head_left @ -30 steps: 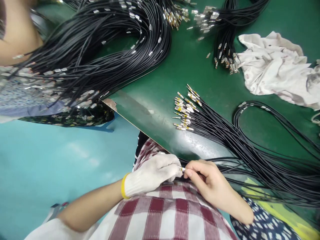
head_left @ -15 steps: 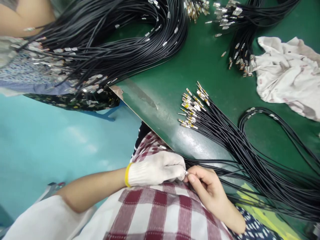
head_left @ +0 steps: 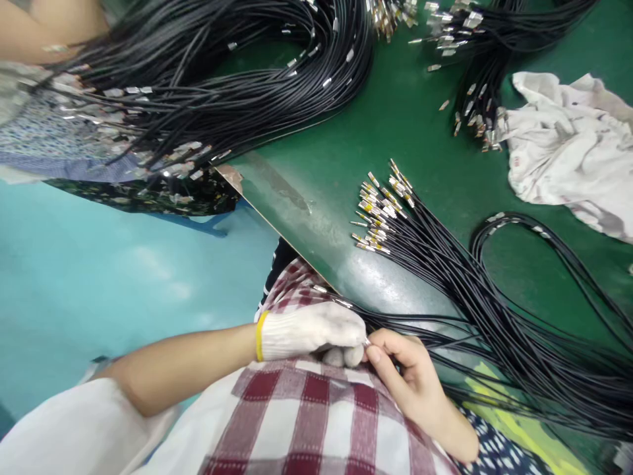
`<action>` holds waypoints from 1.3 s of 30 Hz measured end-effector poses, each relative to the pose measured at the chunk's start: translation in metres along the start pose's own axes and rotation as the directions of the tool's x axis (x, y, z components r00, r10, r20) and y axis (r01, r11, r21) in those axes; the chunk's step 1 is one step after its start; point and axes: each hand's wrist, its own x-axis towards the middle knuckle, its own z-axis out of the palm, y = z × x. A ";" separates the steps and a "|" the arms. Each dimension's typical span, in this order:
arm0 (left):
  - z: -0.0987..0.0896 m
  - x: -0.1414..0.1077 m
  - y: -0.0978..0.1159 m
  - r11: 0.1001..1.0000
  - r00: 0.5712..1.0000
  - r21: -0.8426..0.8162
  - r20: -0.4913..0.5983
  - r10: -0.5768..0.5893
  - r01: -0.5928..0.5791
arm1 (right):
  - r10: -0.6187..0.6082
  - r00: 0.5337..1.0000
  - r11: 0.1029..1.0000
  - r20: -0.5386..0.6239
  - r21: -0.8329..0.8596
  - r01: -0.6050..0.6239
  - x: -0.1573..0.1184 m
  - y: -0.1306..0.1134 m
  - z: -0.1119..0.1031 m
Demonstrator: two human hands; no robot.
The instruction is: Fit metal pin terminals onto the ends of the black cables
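Note:
My left hand (head_left: 314,332), in a white knit glove with a yellow cuff, is closed at the table's near edge above my checked apron (head_left: 306,422). My bare right hand (head_left: 413,379) meets it there, thumb and forefinger pinching a small silvery cable end (head_left: 366,342). The gloved fingertips close on the same end from the other side; most of it is hidden between the fingers. Black cables (head_left: 420,321) run behind both hands, and a few metal-tipped ends (head_left: 341,302) stick out beyond the glove.
A bundle of black cables with silver and yellow tips (head_left: 378,214) lies on the green table (head_left: 321,191). A bigger coil (head_left: 277,105) is at upper left, beside another person's arm (head_left: 64,26). A white cloth (head_left: 568,145) and yellow-green material (head_left: 524,422) lie on the right.
My gloved hand has turned slightly, so its lower fingertips show beneath it. More cable ends show past the glove. My right hand keeps its pinch and has shifted slightly left.

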 end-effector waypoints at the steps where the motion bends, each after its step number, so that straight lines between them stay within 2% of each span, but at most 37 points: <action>1: 0.000 0.001 0.000 1.000 1.000 -0.012 0.003 -0.010 0.010 | -0.003 1.000 1.000 -0.006 0.002 0.003 0.000 0.000 0.000; 16: 0.001 0.005 -0.003 0.999 0.999 -0.055 -0.049 -0.004 0.001 | 0.018 1.000 0.999 -0.001 0.045 -0.018 0.002 0.002 -0.003; 24: -0.001 0.004 -0.004 0.999 0.998 -0.026 -0.057 0.025 -0.027 | 0.059 0.998 0.993 0.003 0.101 -0.059 0.004 0.000 -0.002; 30: -0.001 0.003 -0.003 1.000 0.996 -0.023 -0.089 0.003 -0.005 | 0.068 0.997 0.993 0.032 0.094 -0.071 0.001 0.001 -0.004; 39: 0.012 0.000 0.013 0.984 0.980 0.167 -0.195 -0.028 0.061 | 0.087 0.993 0.996 0.081 0.030 -0.090 0.001 0.005 -0.003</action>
